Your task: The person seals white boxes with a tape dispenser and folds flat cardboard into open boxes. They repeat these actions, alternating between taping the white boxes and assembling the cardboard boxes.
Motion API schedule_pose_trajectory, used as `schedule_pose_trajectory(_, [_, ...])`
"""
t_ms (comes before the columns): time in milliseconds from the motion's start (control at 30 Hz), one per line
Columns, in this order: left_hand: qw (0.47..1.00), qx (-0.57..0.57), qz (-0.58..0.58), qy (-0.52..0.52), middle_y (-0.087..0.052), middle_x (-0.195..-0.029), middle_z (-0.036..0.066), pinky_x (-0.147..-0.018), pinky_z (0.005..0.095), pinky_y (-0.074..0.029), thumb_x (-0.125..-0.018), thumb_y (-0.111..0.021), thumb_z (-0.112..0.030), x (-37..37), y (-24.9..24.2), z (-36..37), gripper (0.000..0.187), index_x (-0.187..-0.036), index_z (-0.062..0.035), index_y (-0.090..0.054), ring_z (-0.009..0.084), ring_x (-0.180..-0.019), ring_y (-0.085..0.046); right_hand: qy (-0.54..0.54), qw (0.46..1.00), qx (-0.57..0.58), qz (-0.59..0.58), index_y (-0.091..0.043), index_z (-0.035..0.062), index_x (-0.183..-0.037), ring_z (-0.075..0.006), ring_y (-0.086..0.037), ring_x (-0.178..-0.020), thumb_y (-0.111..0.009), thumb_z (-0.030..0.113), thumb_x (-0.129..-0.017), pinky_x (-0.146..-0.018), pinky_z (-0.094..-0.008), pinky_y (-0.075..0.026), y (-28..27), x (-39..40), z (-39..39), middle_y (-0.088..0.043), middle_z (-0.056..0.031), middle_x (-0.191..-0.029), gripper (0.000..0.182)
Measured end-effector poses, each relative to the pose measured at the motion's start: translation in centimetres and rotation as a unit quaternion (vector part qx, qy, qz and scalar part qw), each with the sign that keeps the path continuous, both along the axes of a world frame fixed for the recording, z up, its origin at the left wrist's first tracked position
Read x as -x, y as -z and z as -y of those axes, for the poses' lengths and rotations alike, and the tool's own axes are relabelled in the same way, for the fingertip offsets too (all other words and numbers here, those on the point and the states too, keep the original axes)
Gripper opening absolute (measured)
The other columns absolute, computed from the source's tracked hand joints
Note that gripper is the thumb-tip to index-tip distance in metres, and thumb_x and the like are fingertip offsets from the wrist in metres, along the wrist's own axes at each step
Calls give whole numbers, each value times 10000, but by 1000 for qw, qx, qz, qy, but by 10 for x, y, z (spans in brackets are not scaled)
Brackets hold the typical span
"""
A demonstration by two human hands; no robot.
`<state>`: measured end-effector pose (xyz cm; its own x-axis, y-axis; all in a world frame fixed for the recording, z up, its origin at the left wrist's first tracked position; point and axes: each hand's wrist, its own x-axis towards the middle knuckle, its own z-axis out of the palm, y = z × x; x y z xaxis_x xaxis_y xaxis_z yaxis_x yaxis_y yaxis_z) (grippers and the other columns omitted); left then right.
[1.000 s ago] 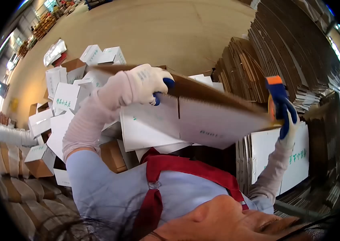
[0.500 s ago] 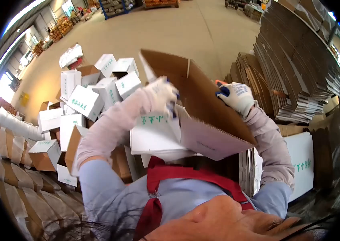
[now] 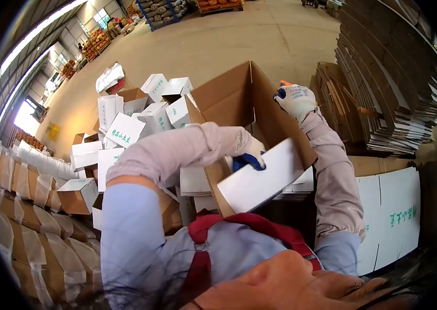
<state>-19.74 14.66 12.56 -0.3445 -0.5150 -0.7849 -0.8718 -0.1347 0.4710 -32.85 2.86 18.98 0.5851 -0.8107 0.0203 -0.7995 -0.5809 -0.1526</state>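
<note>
An opened carton [image 3: 229,101], brown inside, stands tilted in front of my body. My left hand [image 3: 250,155], in a white glove with blue fingertips, has its fingers closed over the edge of the carton's near white flap [image 3: 265,178], which is folded inward. At the top edge of the right wall is my right hand [image 3: 297,101], gloved the same way and curled round a small orange object [image 3: 285,83], mostly hidden by the glove. The carton's underside is out of sight.
White boxes with green print [image 3: 125,130] are heaped on the left. Tall stacks of flat cardboard [image 3: 378,88] stand on the right, above a flat white carton [image 3: 394,212]. Wrapped cardboard bundles [image 3: 48,222] fill the lower left. Loaded pallets stand far back.
The carton has turned and opened wider, and its near flap has folded inward. My left hand has moved right and down onto that flap. My right hand has shifted slightly up.
</note>
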Motion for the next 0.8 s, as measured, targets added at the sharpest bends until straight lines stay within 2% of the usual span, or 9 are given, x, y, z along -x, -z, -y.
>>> schedule_pose_trajectory(100, [935,108,280,191,-667,-1025,86,-765,433,-495,-793,-575,-435,27,-40,-4,426,-1039,-100,-669,290,-857,-643,-2,999,34,-8,-661,169,-1004,-236,-602,-1004,-501,410,-835,-835,-378,-480,-2,-8,-15,-610,-16,-1158,335])
schedule_pose_trajectory(167, [908,152,309,240,-662,-1041,87,-814,422,-487,-798,-558,-483,27,21,6,440,-1041,-137,-681,320,-967,-616,-7,997,72,13,-668,169,-987,-245,-616,-969,-513,406,-830,-818,-378,-485,9,-7,-20,-621,-23,-1132,324])
schedule_pose_trajectory(300, [869,290,313,249,-651,-1014,137,-808,441,-479,-787,-575,-508,-9,-25,15,523,-989,-34,-664,299,-934,-620,-8,996,72,47,-667,175,-969,-267,-633,-888,-518,420,-825,-779,-396,-491,5,-1,-17,-647,-46,-1031,321])
schedule_pose_trajectory(367, [651,666,335,143,-643,-901,119,-802,397,-470,-754,-625,-462,-60,-56,32,427,-976,-98,-630,261,-890,-625,5,999,51,13,-665,180,-963,-272,-632,-875,-523,417,-825,-764,-399,-492,7,-4,-14,-653,-70,-984,309])
schedule_pose_trajectory(433, [714,582,363,-140,-649,-967,120,-821,408,-468,-745,-644,-422,-111,-89,51,437,-1032,-93,-624,261,-921,-620,11,999,50,15,-666,183,-953,-268,-632,-878,-534,415,-825,-758,-395,-491,9,-4,-15,-658,-84,-951,296])
schedule_pose_trajectory(533, [882,394,254,-44,-649,-1019,122,-835,409,-471,-762,-638,-401,-107,-73,25,428,-1065,-99,-623,271,-943,-617,-1,996,76,45,-661,162,-912,-274,-632,-813,-553,422,-818,-703,-397,-487,16,-6,-11,-652,-104,-886,296])
schedule_pose_trajectory(633, [894,280,333,111,-623,-1080,158,-836,412,-488,-750,-622,-463,-105,-27,18,507,-1090,-87,-622,315,-988,-603,-50,981,172,68,-668,156,-880,-304,-598,-715,-577,406,-806,-710,-418,-459,29,-29,-44,-607,-136,-790,276])
schedule_pose_trajectory(733, [964,186,190,18,-626,-1067,136,-856,394,-470,-765,-633,-392,-111,-79,-9,448,-1121,-120,-619,288,-1011,-587,-105,957,269,-23,-647,168,-872,-296,-563,-722,-607,370,-778,-730,-447,-421,59,-46,-93,-539,-123,-789,226])
schedule_pose_trajectory(800, [894,414,163,-52,-579,-1170,147,-857,399,-467,-804,-598,-407,-152,-63,-16,468,-1159,-103,-590,281,-1041,-574,-135,969,202,51,-644,181,-924,-291,-554,-816,-642,295,-744,-702,-453,-403,104,-38,-91,-521,-127,-837,212])
